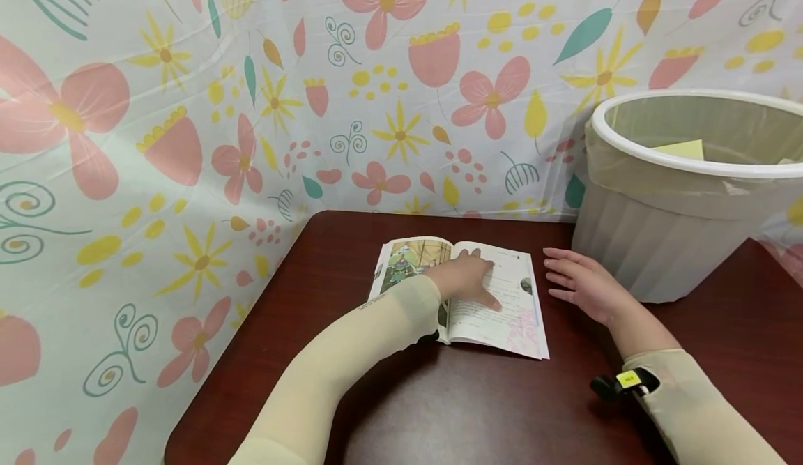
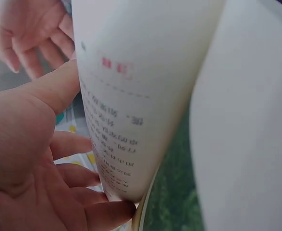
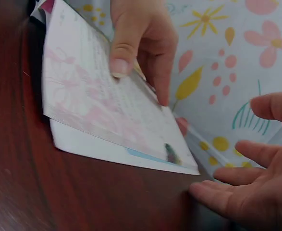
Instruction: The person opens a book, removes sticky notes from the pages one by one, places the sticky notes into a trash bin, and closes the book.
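Observation:
An open book (image 1: pixel 495 311) lies on the table, a colour picture on its left page and text with a pale pink print on its right page. My left hand (image 1: pixel 465 277) rests on the right page with fingers extended and thumb spread. In the left wrist view, the thumb and fingertips of the left hand (image 2: pixel 49 159) touch a curved page (image 2: pixel 126 101). My right hand (image 1: pixel 590 284) hovers just right of the book, apart from it, holding nothing. The right wrist view shows the fingers of this right hand (image 3: pixel 256 163) loosely spread near the book's corner (image 3: pixel 179 166).
A grey bin (image 1: pixel 652 235) with a white rim and a clear liner stands on the table's right, close behind the right hand; a yellow paper (image 1: pixel 684 149) shows inside. Flower-printed cloth (image 1: pixel 401 102) hangs behind and left of the dark red-brown table (image 1: pixel 489 409).

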`<state>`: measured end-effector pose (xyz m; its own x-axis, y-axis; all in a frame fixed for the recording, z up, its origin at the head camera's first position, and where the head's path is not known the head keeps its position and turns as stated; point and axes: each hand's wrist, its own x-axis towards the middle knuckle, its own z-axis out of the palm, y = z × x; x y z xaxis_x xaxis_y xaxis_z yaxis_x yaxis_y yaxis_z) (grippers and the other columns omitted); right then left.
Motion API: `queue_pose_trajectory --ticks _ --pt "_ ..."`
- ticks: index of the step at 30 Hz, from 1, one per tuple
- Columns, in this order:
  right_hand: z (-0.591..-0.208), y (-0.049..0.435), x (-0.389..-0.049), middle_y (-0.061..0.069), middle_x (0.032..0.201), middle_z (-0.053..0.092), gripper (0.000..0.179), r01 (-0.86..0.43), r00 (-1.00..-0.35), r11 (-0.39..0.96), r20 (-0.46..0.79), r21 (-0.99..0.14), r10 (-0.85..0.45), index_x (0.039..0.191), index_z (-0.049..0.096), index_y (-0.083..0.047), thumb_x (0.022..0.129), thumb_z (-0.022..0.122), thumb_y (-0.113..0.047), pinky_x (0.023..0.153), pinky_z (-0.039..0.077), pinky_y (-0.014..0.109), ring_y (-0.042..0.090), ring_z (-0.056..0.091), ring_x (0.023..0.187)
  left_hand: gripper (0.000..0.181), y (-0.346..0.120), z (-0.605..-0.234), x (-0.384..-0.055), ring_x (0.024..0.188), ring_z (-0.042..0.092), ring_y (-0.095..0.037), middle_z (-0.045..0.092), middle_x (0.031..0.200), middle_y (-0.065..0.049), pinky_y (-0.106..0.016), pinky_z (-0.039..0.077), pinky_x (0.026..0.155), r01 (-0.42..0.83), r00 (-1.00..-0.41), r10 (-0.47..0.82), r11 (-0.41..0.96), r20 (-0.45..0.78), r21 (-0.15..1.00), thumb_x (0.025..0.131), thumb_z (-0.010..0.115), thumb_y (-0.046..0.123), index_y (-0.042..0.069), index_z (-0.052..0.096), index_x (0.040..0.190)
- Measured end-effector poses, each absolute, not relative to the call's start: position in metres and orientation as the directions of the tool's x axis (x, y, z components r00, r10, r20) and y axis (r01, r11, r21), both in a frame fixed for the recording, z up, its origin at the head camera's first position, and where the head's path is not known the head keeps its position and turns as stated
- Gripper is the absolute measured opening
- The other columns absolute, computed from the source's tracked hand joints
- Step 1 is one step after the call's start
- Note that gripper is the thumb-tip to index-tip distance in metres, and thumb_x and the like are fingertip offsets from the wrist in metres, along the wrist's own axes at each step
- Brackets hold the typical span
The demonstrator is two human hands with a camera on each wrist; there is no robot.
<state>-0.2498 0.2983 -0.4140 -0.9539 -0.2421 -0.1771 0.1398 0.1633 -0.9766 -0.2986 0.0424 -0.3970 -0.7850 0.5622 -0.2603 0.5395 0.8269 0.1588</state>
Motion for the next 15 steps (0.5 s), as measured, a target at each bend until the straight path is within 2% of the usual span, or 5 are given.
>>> queue_pose_trajectory --ticks 3,9,11,15 --pt "-0.42 0.298 -0.251 0.021 0.171 0.007 0.062 0.193 -0.951 0.046 -0.199 -0.98 -0.236 0.162 0.026 -0.02 0.109 0.048 -0.043 0.096 0.055 0.027 0.041 0.014 0.157 0.095 0.042 -0.396 -0.299 0.162 0.016 -0.032 0.022 0.173 -0.007 -0.045 0.029 0.127 0.536 -0.786 0.565 0.825 -0.252 0.178 0.085 0.072 0.068 0.025 0.036 0.162" --pt "-0.426 0.297 -0.253 0.018 0.171 0.009 0.047 0.256 -0.947 -0.083 -0.233 -0.963 -0.222 0.152 0.036 -0.025 0.109 0.049 -0.041 0.099 0.057 0.036 0.035 0.016 0.156 0.092 0.044 -0.397 -0.3 0.162 0.016 -0.03 0.023 0.173 -0.006 -0.045 0.03 0.127 0.532 -0.784 0.567 0.823 -0.251 0.199 0.086 0.072 0.067 0.027 0.037 0.161" --pt "-0.426 0.297 -0.253 0.018 0.171 0.009 0.045 0.269 -0.946 -0.095 -0.244 -0.958 -0.215 0.15 0.038 -0.025 0.109 0.048 -0.042 0.1 0.057 0.036 0.036 0.016 0.157 0.092 0.045 -0.397 -0.3 0.162 0.016 -0.03 0.022 0.173 -0.006 -0.046 0.03 0.127 0.533 -0.784 0.569 0.822 -0.249 0.202 0.086 0.072 0.067 0.027 0.037 0.161" --pt "-0.42 0.298 -0.25 0.022 0.172 0.005 0.052 0.245 -0.952 -0.042 -0.232 -0.969 -0.198 0.155 0.035 -0.023 0.109 0.045 -0.046 0.096 0.056 0.029 0.041 0.011 0.159 0.091 0.047 -0.398 -0.3 0.162 0.015 -0.031 0.019 0.174 -0.007 -0.048 0.029 0.127 0.533 -0.78 0.573 0.819 -0.252 0.211 0.087 0.071 0.068 0.026 0.037 0.161"
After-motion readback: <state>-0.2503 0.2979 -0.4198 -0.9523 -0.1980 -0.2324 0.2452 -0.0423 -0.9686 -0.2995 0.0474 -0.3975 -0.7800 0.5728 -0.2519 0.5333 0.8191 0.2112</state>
